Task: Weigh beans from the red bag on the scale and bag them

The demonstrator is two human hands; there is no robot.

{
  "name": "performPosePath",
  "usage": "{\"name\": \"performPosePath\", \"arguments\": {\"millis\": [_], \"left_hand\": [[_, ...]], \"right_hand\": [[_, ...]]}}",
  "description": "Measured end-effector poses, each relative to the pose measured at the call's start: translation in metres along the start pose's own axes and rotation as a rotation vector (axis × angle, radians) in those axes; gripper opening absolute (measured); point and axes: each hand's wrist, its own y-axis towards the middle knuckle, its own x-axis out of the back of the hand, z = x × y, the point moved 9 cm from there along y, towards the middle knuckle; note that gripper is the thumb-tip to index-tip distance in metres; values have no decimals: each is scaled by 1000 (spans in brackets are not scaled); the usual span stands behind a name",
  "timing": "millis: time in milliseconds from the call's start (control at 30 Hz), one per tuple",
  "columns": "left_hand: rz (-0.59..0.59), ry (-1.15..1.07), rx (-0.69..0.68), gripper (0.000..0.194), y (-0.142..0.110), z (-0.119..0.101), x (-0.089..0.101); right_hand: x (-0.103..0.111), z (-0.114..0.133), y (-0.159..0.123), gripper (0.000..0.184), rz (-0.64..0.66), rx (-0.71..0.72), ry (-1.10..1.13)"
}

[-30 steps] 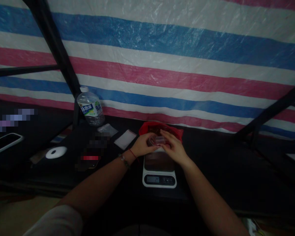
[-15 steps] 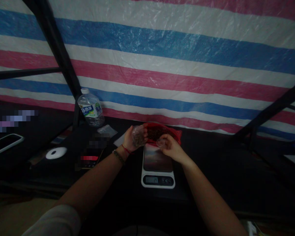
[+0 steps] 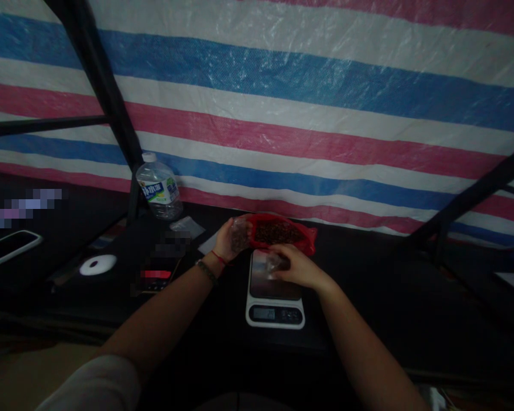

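My left hand (image 3: 225,241) is closed around a clear plastic bag (image 3: 240,235) with small brownish bits in it, left of the red bag. In my right hand (image 3: 298,266), the fingertips pinch a small clear plastic cup (image 3: 273,263) above the metal plate of the white kitchen scale (image 3: 269,290); whether it touches the plate I cannot tell. Behind the scale lies an open red plastic bag (image 3: 310,242), full of small dark reddish-brown pieces (image 3: 278,231). The scale's display is lit.
A large clear bottle (image 3: 158,191) stands at the back left by the black frame. Nearby lie a flat clear plastic bag (image 3: 187,226), a phone (image 3: 156,281) with a red patch on screen, a white rounded object (image 3: 97,264) and a white-edged phone (image 3: 11,249). A striped tarp (image 3: 282,114) hangs behind.
My right hand has drawn the small cup back from the red bag to above the scale plate. My left hand with the clear bag has shifted slightly left, uncovering more of the red bag.
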Motion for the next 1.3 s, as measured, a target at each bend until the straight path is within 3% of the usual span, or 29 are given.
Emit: {"name": "performPosePath", "arguments": {"millis": [67,133,200,267,367,467,633,733,833,967,1100,1300], "left_hand": [[-28,46,-55,55,3,-1,4],[-83,151,-154,51,5,-7,10],[-152,345,-267,45,4,-16,15],[-199,618,-352,40,0,-25,14],[-192,992,-444,38,-5,-35,0],[-207,1179,-529,33,-9,-43,-11],[-279,1245,-463,26,-3,-37,-1],[-267,1278,-324,25,3,-24,7],[-244,1293,-250,25,6,-17,9],[-314,1292,-365,24,3,-27,8],[-355,1276,-423,24,0,-32,9],[-332,1255,-511,22,-5,-37,-1]], "right_hand": [[10,-3,-1,57,-85,24,26],[23,-6,-1,38,-195,48,23],[35,-7,3,21,-275,71,4],[40,-7,11,19,-304,94,-16],[37,-5,34,22,-250,108,-83],[19,-10,64,28,-64,67,-251],[-12,-27,99,34,246,-46,-410],[-24,-30,107,44,330,-89,-394],[-29,-31,108,38,355,-96,-360],[-23,-39,107,37,334,-82,-378],[-17,-56,100,34,403,-129,-460],[-19,-48,101,40,444,-77,-450]]}}
